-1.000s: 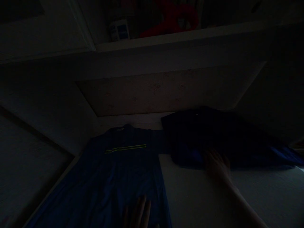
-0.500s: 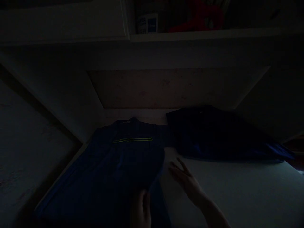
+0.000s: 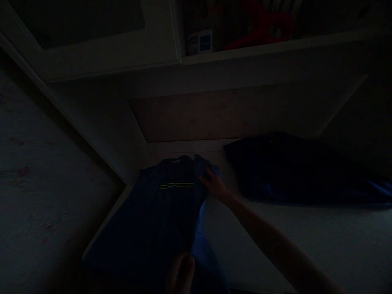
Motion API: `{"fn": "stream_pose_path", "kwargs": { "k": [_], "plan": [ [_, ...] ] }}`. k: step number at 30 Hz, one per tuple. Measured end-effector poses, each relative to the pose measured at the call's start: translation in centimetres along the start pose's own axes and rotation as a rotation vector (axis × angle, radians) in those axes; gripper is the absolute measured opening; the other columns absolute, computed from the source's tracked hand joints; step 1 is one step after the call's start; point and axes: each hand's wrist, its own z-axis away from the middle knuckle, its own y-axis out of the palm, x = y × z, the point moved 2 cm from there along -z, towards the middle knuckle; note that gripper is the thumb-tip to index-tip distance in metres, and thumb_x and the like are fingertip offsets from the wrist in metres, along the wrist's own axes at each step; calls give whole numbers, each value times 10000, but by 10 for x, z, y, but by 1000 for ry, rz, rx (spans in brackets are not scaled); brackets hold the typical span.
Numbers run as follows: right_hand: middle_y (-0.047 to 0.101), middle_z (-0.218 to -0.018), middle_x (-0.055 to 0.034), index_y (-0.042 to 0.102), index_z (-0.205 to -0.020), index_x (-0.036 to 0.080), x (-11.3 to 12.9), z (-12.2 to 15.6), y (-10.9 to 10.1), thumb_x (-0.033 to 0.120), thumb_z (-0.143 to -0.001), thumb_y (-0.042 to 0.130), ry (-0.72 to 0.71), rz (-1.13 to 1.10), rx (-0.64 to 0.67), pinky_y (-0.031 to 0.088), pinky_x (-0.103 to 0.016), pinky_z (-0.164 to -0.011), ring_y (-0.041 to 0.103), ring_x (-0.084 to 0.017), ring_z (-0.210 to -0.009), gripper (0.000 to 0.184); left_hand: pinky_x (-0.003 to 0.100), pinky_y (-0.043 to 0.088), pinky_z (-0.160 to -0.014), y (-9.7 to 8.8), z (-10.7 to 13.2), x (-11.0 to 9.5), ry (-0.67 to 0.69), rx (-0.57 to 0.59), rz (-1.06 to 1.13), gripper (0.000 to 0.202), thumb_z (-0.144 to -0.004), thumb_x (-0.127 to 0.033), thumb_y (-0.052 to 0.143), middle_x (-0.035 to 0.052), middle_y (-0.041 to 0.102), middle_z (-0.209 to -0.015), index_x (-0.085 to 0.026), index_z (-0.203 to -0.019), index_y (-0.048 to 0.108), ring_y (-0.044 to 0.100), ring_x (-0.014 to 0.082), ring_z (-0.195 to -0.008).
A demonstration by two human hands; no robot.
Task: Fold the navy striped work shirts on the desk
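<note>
A dark blue shirt with thin yellow stripes across its chest lies spread on a white surface, collar at the far end. At the bottom of the view, my left hand pinches the shirt's right edge, which is lifted there. Farther up, my right hand grips the fabric near the shirt's right shoulder, thumb and fingers on the folded-over part. The right side of the shirt is turned inward and partly covers the stripes. Very dim light hides the finer details of both hands.
Another dark blue garment lies on the white surface at right. Above runs a shelf with a red object and a white-and-blue labelled container. A patterned wall stands at left.
My right hand has moved up and left from beside the shirt onto its right shoulder. The shirt's right side has folded inward. My left hand stays at the lower edge. The view has shifted and tilted.
</note>
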Motion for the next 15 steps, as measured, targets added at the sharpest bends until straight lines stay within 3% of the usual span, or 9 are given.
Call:
{"fn": "stream_pose_path", "kwargs": {
  "k": [2, 5, 7, 9, 11, 12, 15],
  "plan": [
    [626, -1264, -100, 365, -1469, 143, 27, -10, -30, 454, -784, 668, -10, 76, -92, 460, -419, -998, 586, -284, -1149, 811, 384, 492, -970, 29, -1, -16, 78, 80, 62, 575, -774, -678, 505, 93, 714, -1113, -209, -1051, 690, 621, 298, -1091],
    [626, -1264, -83, 430, -1432, 160, 60, -14, -90, 402, -792, 658, -95, 208, -264, 435, -418, -1019, 559, -266, -1184, 722, 383, 500, -929, 80, 3, -41, 174, 226, 95, 529, -793, -652, 510, 101, 720, -1063, -206, -1005, 700, 638, 280, -1019],
    [623, -1268, -93, 436, -1427, 157, 68, -11, -133, 374, -797, 647, -132, 311, -352, 422, -438, -1026, 554, -270, -1190, 698, 380, 495, -936, 116, 12, -55, 246, 342, 136, 449, -828, -590, 507, 96, 713, -1085, -223, -995, 705, 636, 261, -1019],
    [599, -1300, -128, 427, -1429, 126, 61, -7, -175, 355, -799, 639, -135, 452, -442, 398, -452, -1042, 532, -289, -1218, 704, 370, 475, -981, 143, 22, -67, 322, 481, 194, 382, -847, -509, 528, 87, 685, -1168, -244, -1067, 693, 616, 242, -1082],
    [537, -1369, -168, 413, -1432, 92, 38, -2, -213, 326, -816, 605, -72, 631, -502, 364, -446, -1069, 477, -302, -1278, 687, 377, 437, -1040, 156, 24, -75, 395, 560, 161, 378, -855, -445, 555, 82, 638, -1258, -259, -1169, 648, 577, 230, -1163],
    [506, -1397, -181, 410, -1432, 82, 22, 2, -228, 310, -833, 573, -4, 723, -508, 355, -437, -1074, 457, -303, -1297, 661, 391, 415, -1066, 155, 18, -79, 446, 544, 97, 389, -865, -425, 551, 84, 614, -1291, -258, -1210, 619, 552, 228, -1198],
    [557, -1334, -207, 452, -1405, 85, -34, 19, -252, 308, -880, 473, 240, 897, -434, 420, -424, -1000, 533, -313, -1222, 571, 444, 387, -1081, 129, -24, -85, 659, 271, -184, 347, -922, -370, 459, 110, 592, -1289, -219, -1206, 590, 522, 231, -1221]
  ]
}}
